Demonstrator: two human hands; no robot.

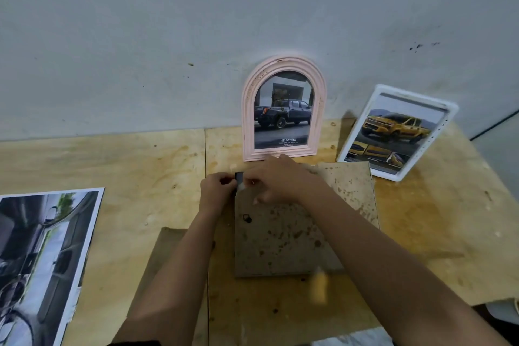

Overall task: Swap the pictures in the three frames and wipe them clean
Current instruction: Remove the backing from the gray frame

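Two bare forearms (168, 275) come in from the bottom edge. Beside the right one, a blurred pale-yellow smear (318, 286) is too soft to name. The arms reach over the face-down frame (280, 239), which lies flat in the middle of the worktop (140, 166). Its stained brown backing is up, with a small black hanger (247, 218) on it. The right arm hides this frame's right side and part of a paler speckled board (351, 188) lying just behind it.

At the frame's far left corner the left hand (217, 191) has its fingers curled in a tight grip on the black edge (239, 178). The right hand (276, 182) sits just beside it, with bent fingers on the backing. I cannot tell whether its grip holds anything.

There are three frames in all. Behind the face-down one, a pink arched frame (248, 109) stands against the wall (168, 36) with a dark truck picture (282, 118). To the right of that, a white frame (446, 109) leans back with a yellow truck picture (393, 132). One loose print (42, 261), left of the face-down frame, is cut off at the side.
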